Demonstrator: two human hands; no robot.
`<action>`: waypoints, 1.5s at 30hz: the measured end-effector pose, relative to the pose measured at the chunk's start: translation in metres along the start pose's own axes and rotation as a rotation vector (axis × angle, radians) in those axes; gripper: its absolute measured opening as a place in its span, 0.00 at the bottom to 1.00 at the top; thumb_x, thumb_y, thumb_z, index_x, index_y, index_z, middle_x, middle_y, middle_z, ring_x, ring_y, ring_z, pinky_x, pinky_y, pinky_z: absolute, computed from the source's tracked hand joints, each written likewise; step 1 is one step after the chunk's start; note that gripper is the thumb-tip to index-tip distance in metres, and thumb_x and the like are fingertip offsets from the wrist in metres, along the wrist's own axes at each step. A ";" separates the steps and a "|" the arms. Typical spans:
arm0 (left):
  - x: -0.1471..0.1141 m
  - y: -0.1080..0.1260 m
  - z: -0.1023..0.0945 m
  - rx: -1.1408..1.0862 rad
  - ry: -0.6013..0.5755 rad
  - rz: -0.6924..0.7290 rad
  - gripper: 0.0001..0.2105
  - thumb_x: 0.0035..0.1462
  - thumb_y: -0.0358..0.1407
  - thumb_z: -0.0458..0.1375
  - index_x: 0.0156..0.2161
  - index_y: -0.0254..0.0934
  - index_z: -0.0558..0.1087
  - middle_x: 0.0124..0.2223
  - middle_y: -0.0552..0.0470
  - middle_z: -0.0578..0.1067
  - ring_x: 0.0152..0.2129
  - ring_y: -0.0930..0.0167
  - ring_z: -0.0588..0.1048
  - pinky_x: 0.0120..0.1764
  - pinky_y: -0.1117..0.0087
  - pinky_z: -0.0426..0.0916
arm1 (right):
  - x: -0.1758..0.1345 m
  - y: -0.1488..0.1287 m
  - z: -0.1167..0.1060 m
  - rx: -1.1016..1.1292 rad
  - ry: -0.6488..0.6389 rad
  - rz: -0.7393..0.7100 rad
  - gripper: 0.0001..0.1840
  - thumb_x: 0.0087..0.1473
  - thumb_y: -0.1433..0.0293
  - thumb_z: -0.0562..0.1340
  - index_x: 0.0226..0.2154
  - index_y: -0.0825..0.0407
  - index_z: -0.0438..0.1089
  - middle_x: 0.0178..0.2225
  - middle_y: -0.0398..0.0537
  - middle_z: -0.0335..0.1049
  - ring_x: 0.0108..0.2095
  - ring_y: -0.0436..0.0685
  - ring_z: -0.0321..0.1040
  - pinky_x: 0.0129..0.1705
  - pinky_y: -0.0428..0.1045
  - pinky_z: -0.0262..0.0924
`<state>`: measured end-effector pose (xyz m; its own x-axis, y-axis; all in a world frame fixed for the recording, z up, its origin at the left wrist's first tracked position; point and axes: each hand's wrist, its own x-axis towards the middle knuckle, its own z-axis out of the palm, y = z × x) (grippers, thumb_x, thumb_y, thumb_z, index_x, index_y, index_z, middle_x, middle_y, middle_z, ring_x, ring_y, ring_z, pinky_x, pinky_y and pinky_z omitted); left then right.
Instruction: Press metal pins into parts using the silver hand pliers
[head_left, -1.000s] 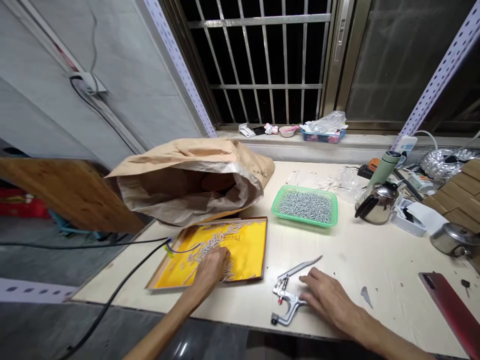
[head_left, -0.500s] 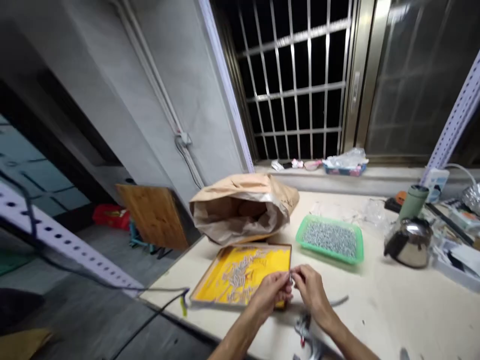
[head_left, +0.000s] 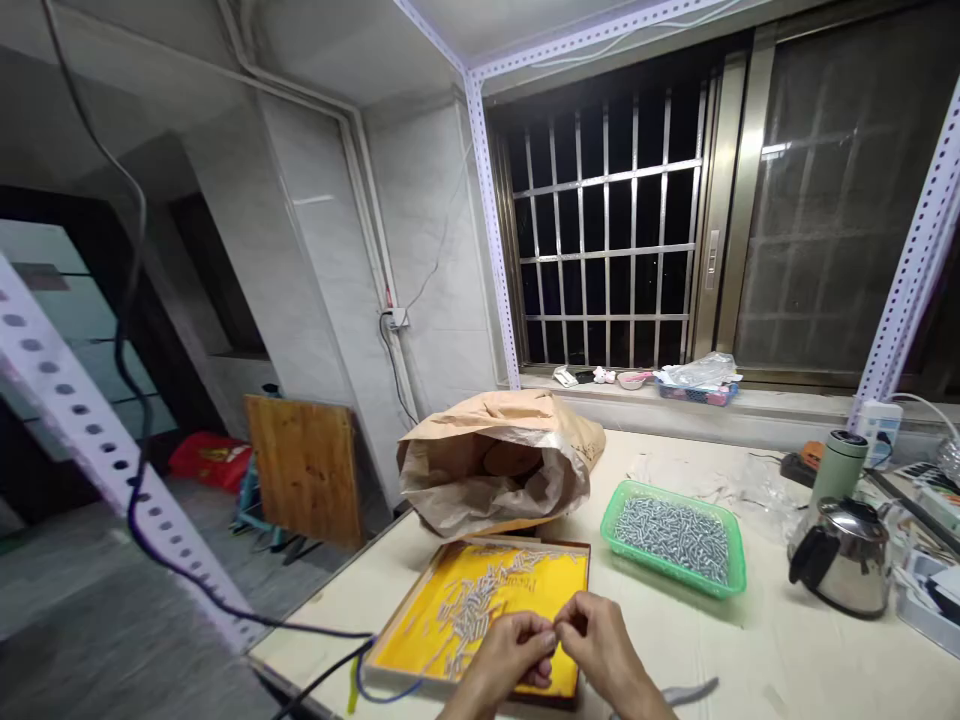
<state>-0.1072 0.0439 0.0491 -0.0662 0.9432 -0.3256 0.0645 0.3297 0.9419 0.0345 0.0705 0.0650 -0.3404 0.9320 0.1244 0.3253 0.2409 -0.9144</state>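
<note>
My left hand (head_left: 512, 655) and my right hand (head_left: 600, 640) meet over the lower right part of a shallow tray (head_left: 397, 618) with a yellow lining. Both are closed, thumbs and fingertips pinched close together. Whatever sits between the fingertips is too small and hidden to make out. Small silvery metal pins (head_left: 474, 605) lie scattered on the yellow lining. Right of the tray, a green plastic basket (head_left: 611, 528) holds a heap of similar small metal pieces (head_left: 675, 538).
An open brown paper bag (head_left: 491, 440) lies behind the tray. A grey curved handle (head_left: 691, 692) shows at the lower edge, right of my wrist. A steel kettle (head_left: 851, 560) and green flask (head_left: 838, 465) stand at the right. A black cable (head_left: 225, 600) crosses the table's left edge.
The view has tilted up, so the red-marked metal tool near my right wrist is mostly out of frame. My pinched hands have shifted slightly left, further over the tray.
</note>
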 end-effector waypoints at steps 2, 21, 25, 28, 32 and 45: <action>-0.004 0.003 -0.002 0.043 -0.018 0.056 0.26 0.27 0.55 0.66 0.24 0.34 0.68 0.19 0.56 0.69 0.18 0.74 0.69 0.27 0.71 0.67 | 0.001 -0.003 0.002 -0.025 -0.006 0.009 0.10 0.39 0.78 0.55 0.21 0.53 0.72 0.23 0.43 0.72 0.27 0.50 0.67 0.31 0.43 0.57; -0.017 -0.005 -0.024 -0.323 0.054 -0.001 0.30 0.27 0.52 0.71 0.35 0.33 0.74 0.27 0.52 0.74 0.21 0.74 0.71 0.31 0.68 0.72 | 0.031 -0.003 0.016 0.070 0.063 -0.121 0.08 0.43 0.77 0.55 0.27 0.53 0.68 0.24 0.41 0.69 0.25 0.49 0.65 0.29 0.44 0.60; -0.024 -0.009 -0.019 -0.212 0.109 -0.008 0.27 0.29 0.50 0.71 0.33 0.32 0.73 0.25 0.52 0.73 0.20 0.73 0.72 0.31 0.68 0.72 | 0.044 0.005 0.012 -0.223 0.060 -0.283 0.10 0.43 0.79 0.57 0.29 0.53 0.70 0.30 0.46 0.69 0.30 0.52 0.67 0.35 0.49 0.64; -0.040 -0.011 -0.008 -0.101 0.079 -0.027 0.23 0.32 0.48 0.70 0.29 0.32 0.72 0.21 0.55 0.71 0.19 0.74 0.71 0.29 0.70 0.71 | 0.023 0.007 -0.002 -0.347 0.019 -0.371 0.14 0.48 0.77 0.57 0.37 0.52 0.71 0.36 0.49 0.68 0.35 0.55 0.67 0.37 0.50 0.65; -0.052 -0.020 0.013 -0.037 -0.014 -0.092 0.20 0.38 0.48 0.67 0.28 0.31 0.71 0.23 0.54 0.72 0.20 0.75 0.71 0.28 0.73 0.69 | -0.035 0.020 -0.033 -0.317 -0.056 -0.269 0.15 0.57 0.71 0.54 0.45 0.48 0.69 0.39 0.49 0.67 0.39 0.55 0.67 0.42 0.52 0.64; -0.050 -0.046 0.063 0.419 -0.129 -0.211 0.12 0.44 0.41 0.62 0.25 0.31 0.76 0.18 0.57 0.69 0.16 0.78 0.60 0.21 0.76 0.51 | -0.177 0.082 -0.077 -0.806 0.017 -0.189 0.16 0.61 0.69 0.50 0.46 0.53 0.68 0.33 0.52 0.67 0.34 0.58 0.63 0.37 0.53 0.63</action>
<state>-0.0439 -0.0156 0.0166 0.0012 0.8427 -0.5383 0.4604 0.4774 0.7484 0.1894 -0.0542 -0.0023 -0.4415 0.8587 0.2600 0.7987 0.5082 -0.3221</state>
